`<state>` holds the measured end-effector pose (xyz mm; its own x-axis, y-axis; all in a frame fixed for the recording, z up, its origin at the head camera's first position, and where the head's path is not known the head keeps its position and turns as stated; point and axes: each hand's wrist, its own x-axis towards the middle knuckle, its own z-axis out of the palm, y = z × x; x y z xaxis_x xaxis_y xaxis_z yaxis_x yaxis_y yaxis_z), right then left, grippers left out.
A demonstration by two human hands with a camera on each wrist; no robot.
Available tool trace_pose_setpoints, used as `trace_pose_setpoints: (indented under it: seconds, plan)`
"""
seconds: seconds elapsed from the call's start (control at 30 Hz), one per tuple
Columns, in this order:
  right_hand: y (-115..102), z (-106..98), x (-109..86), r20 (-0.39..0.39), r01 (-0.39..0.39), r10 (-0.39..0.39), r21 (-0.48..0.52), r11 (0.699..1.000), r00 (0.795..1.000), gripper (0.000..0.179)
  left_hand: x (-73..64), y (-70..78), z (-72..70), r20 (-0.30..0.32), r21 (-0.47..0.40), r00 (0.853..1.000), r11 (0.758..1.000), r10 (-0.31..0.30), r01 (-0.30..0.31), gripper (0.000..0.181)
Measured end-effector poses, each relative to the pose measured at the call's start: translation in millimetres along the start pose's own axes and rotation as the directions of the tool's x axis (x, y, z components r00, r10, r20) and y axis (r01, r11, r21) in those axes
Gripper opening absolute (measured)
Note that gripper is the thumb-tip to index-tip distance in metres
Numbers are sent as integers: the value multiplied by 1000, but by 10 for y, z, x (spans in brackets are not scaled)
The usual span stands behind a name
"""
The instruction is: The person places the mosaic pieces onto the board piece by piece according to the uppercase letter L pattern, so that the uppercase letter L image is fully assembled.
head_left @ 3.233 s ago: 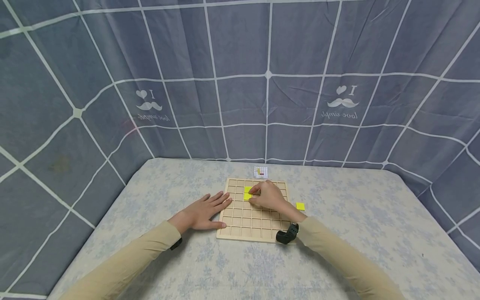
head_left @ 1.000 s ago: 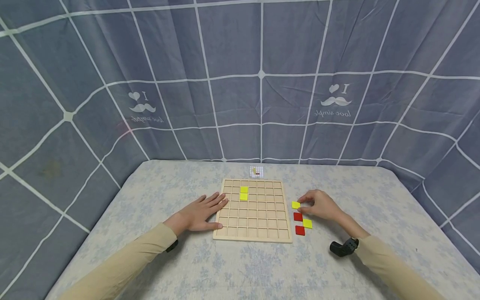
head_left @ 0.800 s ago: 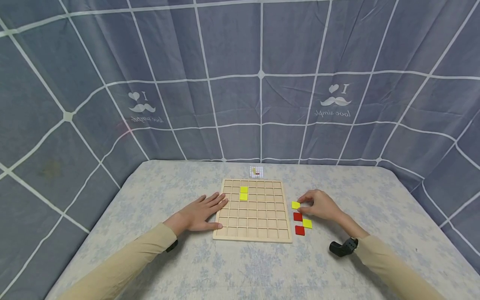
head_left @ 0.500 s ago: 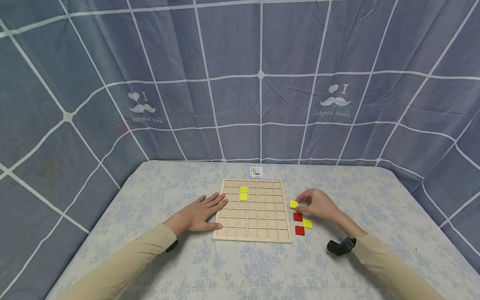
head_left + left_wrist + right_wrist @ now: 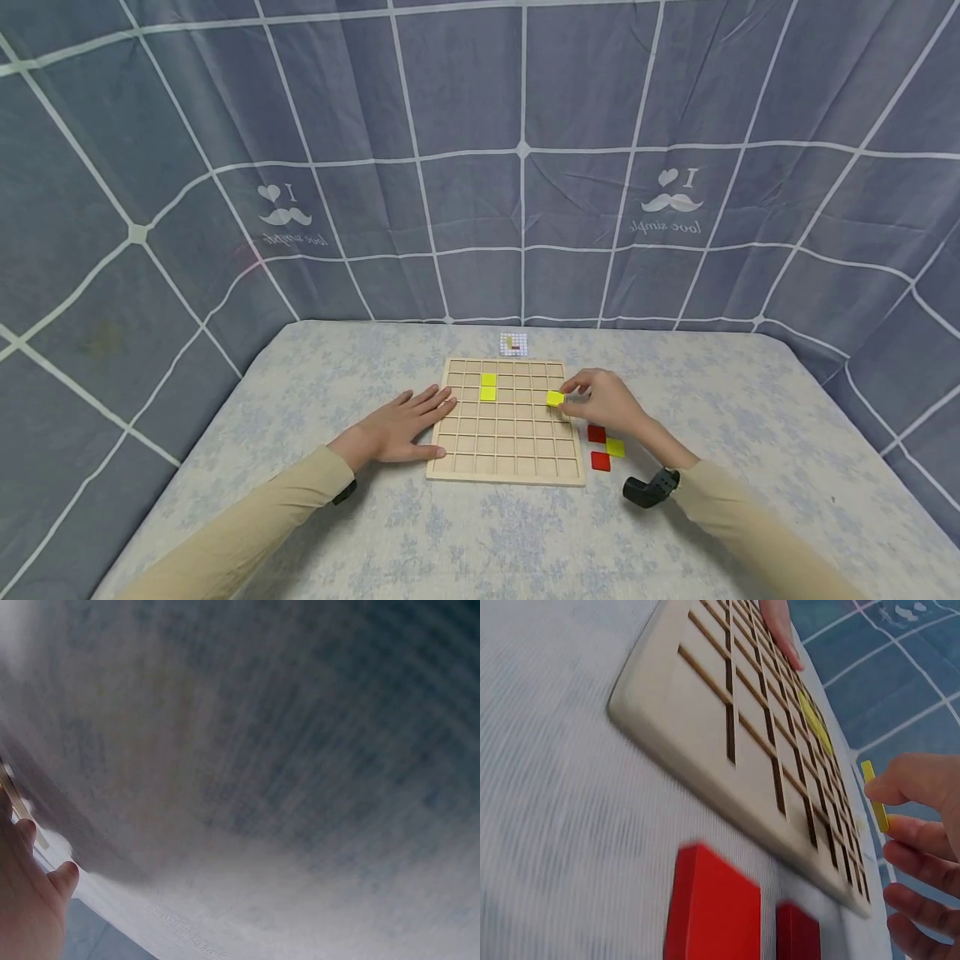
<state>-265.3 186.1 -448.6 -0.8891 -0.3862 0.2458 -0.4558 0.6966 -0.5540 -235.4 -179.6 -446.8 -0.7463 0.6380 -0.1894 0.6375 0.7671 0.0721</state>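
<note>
Yellow is the tile the right hand pinches, the left hand spread partly on the board, the card visible only in the head view.

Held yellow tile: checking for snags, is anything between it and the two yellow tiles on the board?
Nothing visible: between the held tile and the two yellow tiles lies only bare, ridged board. The left hand is beyond them, at the left edge.
</note>
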Motion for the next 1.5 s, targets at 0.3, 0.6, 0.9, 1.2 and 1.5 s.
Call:
trace_pose_setpoints:
  seconds: [0.3,0.6,0.9,1.2,1.5]
  plan:
    - [-269,248,167,1,28,-28,31,999,1000,22,7,8,4,6,-11,1000,1000,-4,4,80]
    - [-460,483,324,46,79,-80,29,996,996,21,26,5,6,18,-7,1000,1000,-12,12,80]
    - [-534,622,407,70,67,-67,0,998,995,20,37,14,5,18,-17,1000,1000,-7,7,80]
    - [-558,649,441,74,82,-82,2,997,994,20,45,-28,17,20,10,1000,1000,-18,18,82]
    - [-567,682,465,88,86,-87,13,996,992,21,15,-29,12,9,-5,1000,1000,-11,11,81]
